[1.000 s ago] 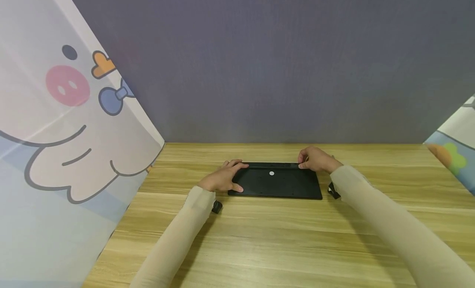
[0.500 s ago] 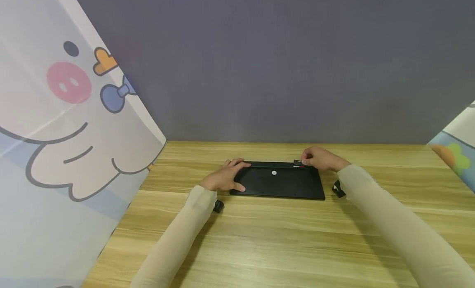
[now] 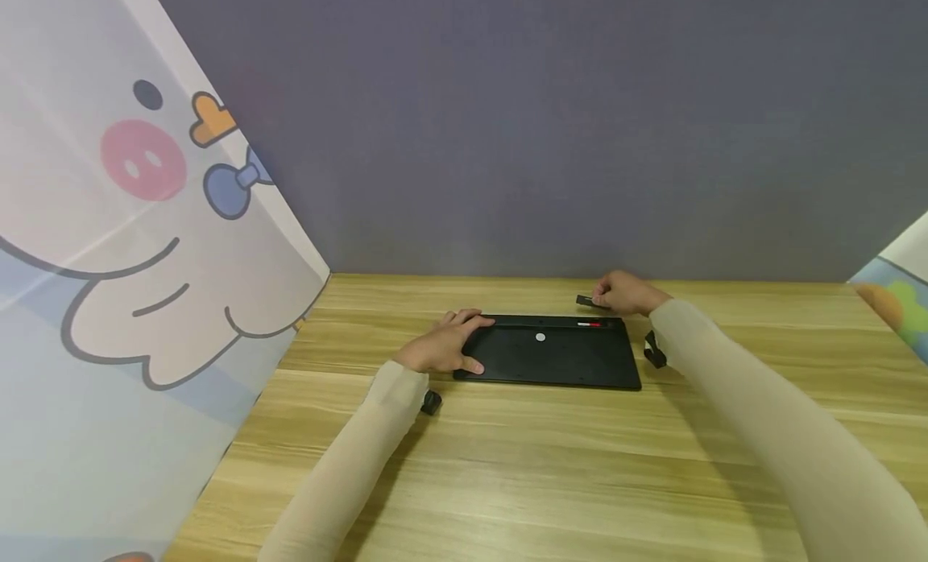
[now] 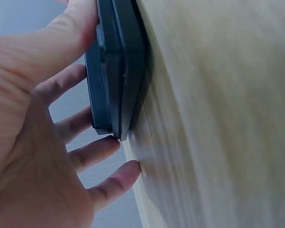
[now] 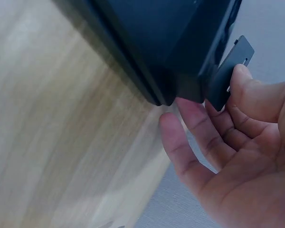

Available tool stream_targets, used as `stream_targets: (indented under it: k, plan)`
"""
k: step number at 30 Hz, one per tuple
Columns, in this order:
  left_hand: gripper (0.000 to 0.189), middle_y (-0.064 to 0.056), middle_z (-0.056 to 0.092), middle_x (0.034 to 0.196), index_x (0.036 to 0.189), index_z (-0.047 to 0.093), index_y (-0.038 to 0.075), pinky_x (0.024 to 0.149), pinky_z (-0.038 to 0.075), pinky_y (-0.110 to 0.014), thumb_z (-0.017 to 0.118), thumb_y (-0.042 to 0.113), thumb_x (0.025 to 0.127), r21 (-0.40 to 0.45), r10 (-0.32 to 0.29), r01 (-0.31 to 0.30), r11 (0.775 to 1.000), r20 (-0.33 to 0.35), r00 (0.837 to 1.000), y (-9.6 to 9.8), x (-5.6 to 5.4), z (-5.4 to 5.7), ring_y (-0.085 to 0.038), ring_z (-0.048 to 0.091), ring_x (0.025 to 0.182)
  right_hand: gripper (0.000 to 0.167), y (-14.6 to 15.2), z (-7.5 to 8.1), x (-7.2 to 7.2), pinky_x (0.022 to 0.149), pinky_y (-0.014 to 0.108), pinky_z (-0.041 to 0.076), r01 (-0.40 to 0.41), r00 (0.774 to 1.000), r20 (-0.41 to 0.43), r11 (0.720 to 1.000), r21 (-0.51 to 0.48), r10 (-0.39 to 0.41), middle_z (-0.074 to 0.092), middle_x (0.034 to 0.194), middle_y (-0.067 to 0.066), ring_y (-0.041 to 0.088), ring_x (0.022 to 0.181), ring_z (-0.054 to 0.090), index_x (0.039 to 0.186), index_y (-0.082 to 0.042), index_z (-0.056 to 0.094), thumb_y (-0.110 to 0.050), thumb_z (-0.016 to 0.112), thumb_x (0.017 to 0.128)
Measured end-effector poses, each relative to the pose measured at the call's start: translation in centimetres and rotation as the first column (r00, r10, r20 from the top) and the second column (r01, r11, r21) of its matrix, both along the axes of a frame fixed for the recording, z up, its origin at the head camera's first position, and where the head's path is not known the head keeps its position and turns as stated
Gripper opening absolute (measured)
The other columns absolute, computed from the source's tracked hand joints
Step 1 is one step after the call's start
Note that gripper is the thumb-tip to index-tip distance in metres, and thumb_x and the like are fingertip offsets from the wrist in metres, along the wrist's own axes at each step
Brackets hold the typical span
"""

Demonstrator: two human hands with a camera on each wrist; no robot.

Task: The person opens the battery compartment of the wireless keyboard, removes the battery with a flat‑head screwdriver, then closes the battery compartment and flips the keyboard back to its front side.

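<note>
A black keyboard (image 3: 551,357) lies face down on the wooden table, a round white sticker on its underside. My left hand (image 3: 442,346) holds its left end, thumb on the near part and fingers spread towards the raised far bar. In that bar, near the right end, an uncovered compartment shows a red-and-white strip that looks like a battery (image 3: 589,324). Just beyond it, my right hand (image 3: 625,293) pinches a small black battery cover (image 3: 590,301). The right wrist view shows the cover (image 5: 230,71) under my thumb, tilted, beside the keyboard's corner.
The wooden table (image 3: 551,465) reaches back to a grey upright panel (image 3: 551,143). To the left stands a wall panel with a cartoon print (image 3: 145,224); another printed panel (image 3: 899,296) is at the right edge.
My right hand has lifted the battery cover off the keyboard and moved it back beyond the far bar, exposing the compartment. My left hand keeps its place on the keyboard's left end.
</note>
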State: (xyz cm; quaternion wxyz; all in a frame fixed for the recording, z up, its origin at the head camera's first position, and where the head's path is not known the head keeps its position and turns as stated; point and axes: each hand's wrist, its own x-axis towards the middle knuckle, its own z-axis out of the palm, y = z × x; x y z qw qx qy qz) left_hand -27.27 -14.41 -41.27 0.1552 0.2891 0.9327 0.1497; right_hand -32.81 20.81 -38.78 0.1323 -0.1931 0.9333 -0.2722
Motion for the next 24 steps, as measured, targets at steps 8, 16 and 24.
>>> stream_targets:
  k: [8, 16, 24]
  plan:
    - [0.085, -0.003, 0.010, 0.156, 0.150, 0.025, 0.029, 0.106, 0.025, -0.050, 0.072, 0.039, 0.081, -0.008, 0.000, 0.000, 1.000, 0.007, 1.000, 0.0, 0.0, 0.1, -0.030, 0.009, 0.140, 0.015, -0.4, -0.5, -1.9, 0.068, 0.038, 0.046, -0.025, 1.000, 0.000, 0.996, 0.087, 0.025, 0.062, 0.086, 0.011, 0.023, 0.075, 0.053, 0.091, 0.004, 0.066, -0.007, 0.056, 0.094]
    - [0.084, -0.003, 0.010, 0.156, 0.150, 0.025, 0.028, 0.107, 0.024, -0.051, 0.072, 0.039, 0.081, -0.008, -0.005, 0.005, 1.000, 0.011, 1.000, 0.0, 0.0, 0.1, -0.030, 0.009, 0.141, 0.014, -0.2, -1.2, -3.1, 0.072, 0.039, 0.046, -0.058, 0.998, 0.004, 0.984, 0.166, 0.058, 0.060, 0.082, 0.009, 0.023, 0.075, 0.053, 0.088, 0.004, 0.065, -0.007, 0.057, 0.092]
    - [0.085, -0.004, 0.011, 0.156, 0.150, 0.025, 0.028, 0.107, 0.023, -0.051, 0.072, 0.040, 0.081, -0.005, -0.009, 0.009, 1.000, 0.004, 1.000, 0.0, -0.1, -0.1, -0.033, 0.007, 0.141, 0.014, -0.5, -1.3, -3.0, 0.073, 0.040, 0.046, 0.006, 0.999, 0.033, 0.986, 0.169, -0.012, 0.061, 0.086, 0.011, 0.025, 0.078, 0.053, 0.090, 0.003, 0.065, -0.008, 0.057, 0.092]
